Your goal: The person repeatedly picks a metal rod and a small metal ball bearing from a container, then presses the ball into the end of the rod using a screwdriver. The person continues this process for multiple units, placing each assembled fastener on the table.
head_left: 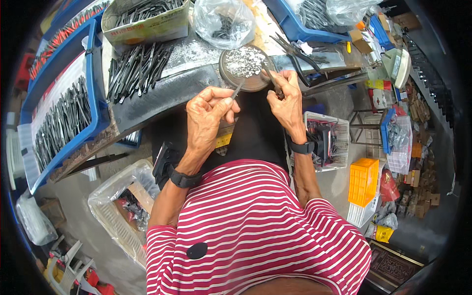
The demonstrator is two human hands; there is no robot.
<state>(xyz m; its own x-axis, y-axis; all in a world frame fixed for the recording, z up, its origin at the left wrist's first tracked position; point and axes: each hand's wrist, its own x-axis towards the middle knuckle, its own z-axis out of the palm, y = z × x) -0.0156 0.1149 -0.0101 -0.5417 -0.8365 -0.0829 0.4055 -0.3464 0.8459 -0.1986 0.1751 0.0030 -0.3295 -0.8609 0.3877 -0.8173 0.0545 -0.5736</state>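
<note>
My left hand pinches a thin grey metal strip between thumb and fingertips, its tip pointing up toward the round dish. My right hand is closed around a slim dark metal tool; its exact kind is unclear, partly hidden by the fingers. The tool's tip is near the dish's right side. Between and beyond both hands, a round brown dish at the bench edge holds many small white pieces. Black-handled pliers lie just beyond my right hand.
Black tweezer-like strips lie piled on the bench at left. A blue tray of similar strips, a cardboard box, a clear bag and another blue tray surround the work spot. Crates stand below at right.
</note>
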